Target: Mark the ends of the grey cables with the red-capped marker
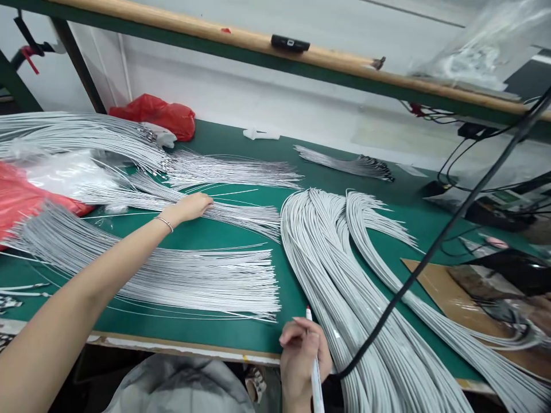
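My left hand reaches across the bench and is closed on a bundle of thin grey-white wires, whose cut ends point right. Its fingertips are partly hidden. In my right hand, near the bench's front edge, is a slim white marker pen with a red tip pointing up. A broad spread of similar wires lies below my left hand, with its ends roughly in line. To the right of the pen, thick bundles of grey-white wires bend over and run toward the front edge.
More wires lie behind my left hand, and a small dark-ended bunch sits at the back. Red plastic bags are at the left. A black cable crosses the right side. A wooden-edged shelf spans above.
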Demonstrator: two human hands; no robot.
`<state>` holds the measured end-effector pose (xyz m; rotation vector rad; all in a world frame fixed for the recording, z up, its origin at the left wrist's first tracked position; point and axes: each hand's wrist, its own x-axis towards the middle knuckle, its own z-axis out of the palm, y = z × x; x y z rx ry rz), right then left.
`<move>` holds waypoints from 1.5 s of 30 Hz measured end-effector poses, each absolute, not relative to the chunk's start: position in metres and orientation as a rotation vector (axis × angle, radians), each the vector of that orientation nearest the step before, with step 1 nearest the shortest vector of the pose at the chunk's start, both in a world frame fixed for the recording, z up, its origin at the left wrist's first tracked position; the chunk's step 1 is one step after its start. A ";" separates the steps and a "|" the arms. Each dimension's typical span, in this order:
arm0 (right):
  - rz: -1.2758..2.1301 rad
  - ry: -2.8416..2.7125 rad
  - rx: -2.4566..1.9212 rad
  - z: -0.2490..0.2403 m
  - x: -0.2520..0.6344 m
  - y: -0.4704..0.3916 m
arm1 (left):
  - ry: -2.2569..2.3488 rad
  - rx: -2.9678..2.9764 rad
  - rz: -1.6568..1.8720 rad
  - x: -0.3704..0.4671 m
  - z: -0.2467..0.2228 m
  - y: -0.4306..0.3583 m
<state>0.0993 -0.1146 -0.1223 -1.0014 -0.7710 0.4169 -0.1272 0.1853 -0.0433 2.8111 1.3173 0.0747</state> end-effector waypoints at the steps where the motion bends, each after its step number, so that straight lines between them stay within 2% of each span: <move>1: 0.429 -0.754 -0.999 -0.121 0.099 -0.115 | 1.328 2.798 0.102 -0.127 -0.046 0.184; 6: 0.474 -0.705 -1.021 -0.121 0.099 -0.119 | 1.366 2.716 0.137 -0.128 -0.043 0.163; 12: 0.458 -0.711 -1.011 -0.119 0.099 -0.119 | 1.102 2.549 -0.200 -0.132 -0.043 0.105; 16: 0.464 -0.701 -1.028 -0.118 0.098 -0.120 | 1.075 2.513 -0.220 -0.134 -0.050 0.085; 39: 0.514 -0.676 -1.030 -0.121 0.099 -0.123 | 1.010 2.484 -0.173 -0.143 -0.051 0.081; 45: 0.522 -0.678 -1.002 -0.120 0.099 -0.122 | 1.046 2.452 -0.179 -0.145 -0.038 0.080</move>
